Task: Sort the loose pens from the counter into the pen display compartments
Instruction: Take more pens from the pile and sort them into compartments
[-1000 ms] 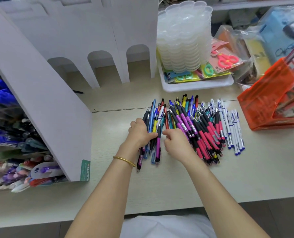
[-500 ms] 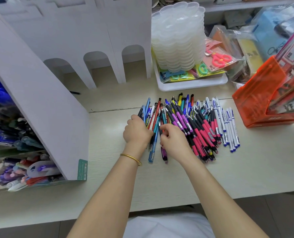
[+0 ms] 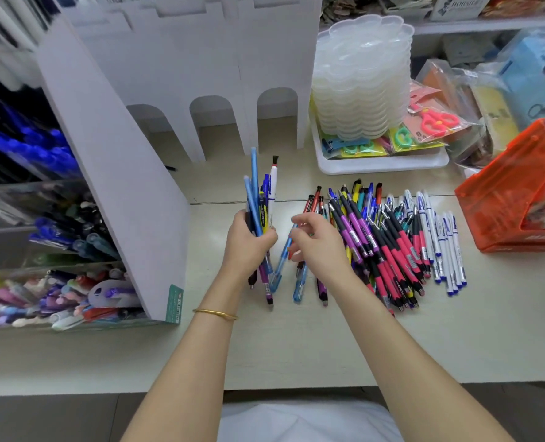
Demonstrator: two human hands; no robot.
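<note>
Left hand (image 3: pixel 249 239) clamped round a bunch (image 3: pixel 260 202), one barrel's print unreadable; right hand (image 3: pixel 319 247) loosely spread above pens (image 3: pixel 392 237), mid-counter (image 3: pixel 296 346).

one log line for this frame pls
left hand: holds pen bunch upright | right hand: open over pile | display: left of hands | phase: gathering

A pale beige worktop (image 3: pixel 296 346) fills the view under soft, even light. A white shelf (image 3: pixel 488 22) crosses at one o'clock, and grey floor (image 3: pixel 41 419) shows at seven o'clock.
</note>
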